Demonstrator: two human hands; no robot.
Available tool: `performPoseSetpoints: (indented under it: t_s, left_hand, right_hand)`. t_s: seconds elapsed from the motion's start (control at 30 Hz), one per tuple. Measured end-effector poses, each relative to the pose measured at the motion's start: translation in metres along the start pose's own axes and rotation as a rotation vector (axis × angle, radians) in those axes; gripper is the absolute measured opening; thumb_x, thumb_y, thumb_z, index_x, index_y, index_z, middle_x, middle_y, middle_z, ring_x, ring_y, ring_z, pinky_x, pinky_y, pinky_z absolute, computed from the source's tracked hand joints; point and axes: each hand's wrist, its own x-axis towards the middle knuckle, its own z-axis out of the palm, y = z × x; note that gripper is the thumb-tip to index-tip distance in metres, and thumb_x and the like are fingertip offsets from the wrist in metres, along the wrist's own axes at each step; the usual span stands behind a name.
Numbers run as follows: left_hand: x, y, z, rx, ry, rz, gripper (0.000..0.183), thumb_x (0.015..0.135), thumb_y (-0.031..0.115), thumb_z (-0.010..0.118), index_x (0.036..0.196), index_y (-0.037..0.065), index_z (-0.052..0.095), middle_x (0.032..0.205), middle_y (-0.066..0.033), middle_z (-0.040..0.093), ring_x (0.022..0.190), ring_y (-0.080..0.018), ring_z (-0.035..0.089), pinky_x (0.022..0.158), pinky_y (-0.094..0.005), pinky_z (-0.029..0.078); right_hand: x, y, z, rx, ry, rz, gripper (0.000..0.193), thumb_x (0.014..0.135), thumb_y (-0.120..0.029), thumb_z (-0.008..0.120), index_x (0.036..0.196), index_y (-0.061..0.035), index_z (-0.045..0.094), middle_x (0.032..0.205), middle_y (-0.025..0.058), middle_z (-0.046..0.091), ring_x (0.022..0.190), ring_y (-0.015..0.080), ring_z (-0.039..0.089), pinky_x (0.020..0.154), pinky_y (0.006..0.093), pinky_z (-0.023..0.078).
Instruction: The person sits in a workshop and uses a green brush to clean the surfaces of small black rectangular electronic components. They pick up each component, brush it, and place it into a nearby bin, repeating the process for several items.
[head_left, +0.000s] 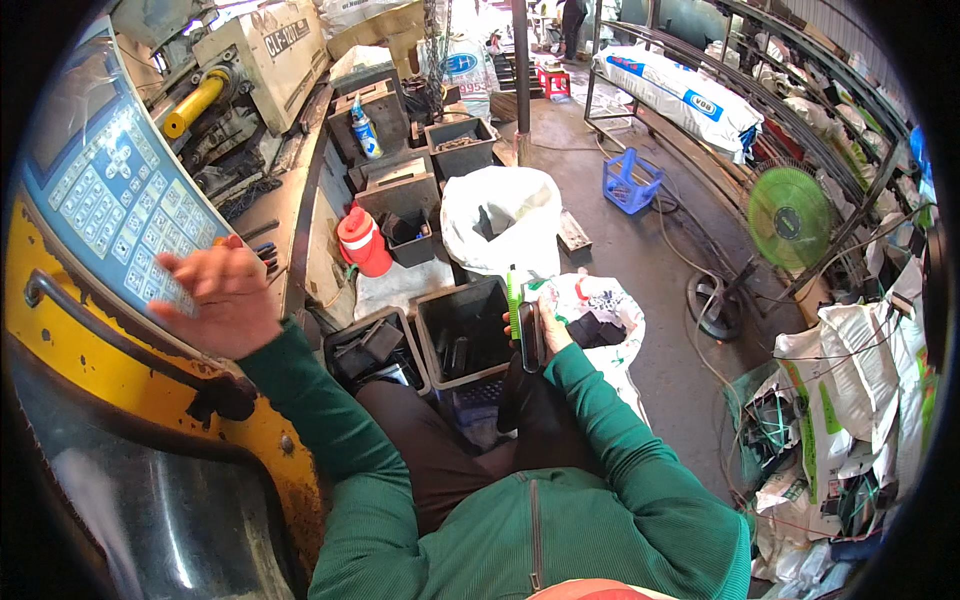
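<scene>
My left hand (222, 305) is raised with its fingers apart and holds nothing. It hovers in front of the blue keypad panel (125, 190) of the machine; whether a fingertip touches a key I cannot tell. In my right hand (550, 330) is a dark, glossy oblong plastic part (530, 340), upright over my lap. Alongside it, the same hand grips a slim green tool (514, 300) that looks like a box cutter. Just left of that hand stands a black bin (488, 291) with dark parts inside. A white sack (630, 350) with dark pieces sits to its right.
A smaller bin (408, 330) of black parts stands by my knees. Beyond are an open white sack (540, 190), a red jug (364, 243) and a spray can (366, 130). A bent handle (110, 335) crosses the yellow machine door. Right: a blue basket (632, 183), a green fan (789, 215), floor cables.
</scene>
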Motion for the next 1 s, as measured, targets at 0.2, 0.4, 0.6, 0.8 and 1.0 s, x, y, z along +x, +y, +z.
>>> performPoseSetpoints:
  t_s: [0.2, 0.4, 0.6, 0.8, 1.0]
  left_hand:
    - [0.040, 0.031, 0.039, -0.163, -0.295, 0.027, 0.048, 0.083, 0.028, 0.072, 0.124, 0.008, 0.057, 0.099, 0.0004, 0.069, 0.079, -0.0094, 0.060, 0.079, -0.0343, 0.041]
    - [0.029, 0.042, 0.038, -0.363, -0.284, -0.070, 0.030, 0.088, 0.025, 0.065, 0.115, 0.011, 0.059, 0.098, -0.0008, 0.067, 0.077, -0.0081, 0.060, 0.091, -0.0397, 0.031]
    - [0.008, 0.042, 0.085, -0.397, -0.221, 0.045, 0.016, 0.093, 0.016, 0.050, 0.106, 0.010, 0.058, 0.108, -0.0021, 0.063, 0.074, -0.0069, 0.059, 0.092, -0.0442, 0.027]
    - [-0.018, 0.061, 0.139, -0.233, -0.185, 0.191, 0.018, 0.092, 0.017, 0.052, 0.104, 0.005, 0.058, 0.102, -0.0038, 0.066, 0.069, -0.0077, 0.058, 0.082, -0.0364, 0.028]
    - [-0.047, 0.093, 0.187, -0.027, -0.124, 0.378, 0.020, 0.083, 0.020, 0.066, 0.093, 0.004, 0.060, 0.077, -0.0021, 0.067, 0.054, -0.0091, 0.058, 0.075, -0.0309, 0.033]
  right_hand:
    - [0.007, 0.005, -0.001, 0.009, -0.042, 0.007, 0.075, 0.090, -0.067, 0.035, 0.120, -0.0015, 0.055, 0.106, 0.0116, 0.065, 0.087, 0.0215, 0.064, 0.074, 0.0366, 0.054]
    - [0.011, 0.005, -0.008, 0.023, -0.066, 0.010, 0.072, 0.091, -0.065, 0.038, 0.123, -0.0023, 0.051, 0.106, 0.0133, 0.064, 0.087, 0.0225, 0.064, 0.074, 0.0375, 0.054]
    - [0.010, 0.006, -0.008, 0.042, -0.081, 0.008, 0.071, 0.091, -0.064, 0.037, 0.125, -0.0024, 0.050, 0.108, 0.0134, 0.064, 0.087, 0.0224, 0.064, 0.074, 0.0375, 0.055]
    - [0.010, 0.007, -0.019, 0.038, -0.101, -0.015, 0.071, 0.092, -0.064, 0.037, 0.125, -0.0024, 0.050, 0.108, 0.0146, 0.064, 0.089, 0.0235, 0.064, 0.073, 0.0377, 0.055]
    - [0.008, 0.005, -0.019, 0.060, -0.119, -0.012, 0.073, 0.090, -0.065, 0.037, 0.125, -0.0026, 0.050, 0.108, 0.0147, 0.064, 0.090, 0.0241, 0.064, 0.074, 0.0383, 0.055]
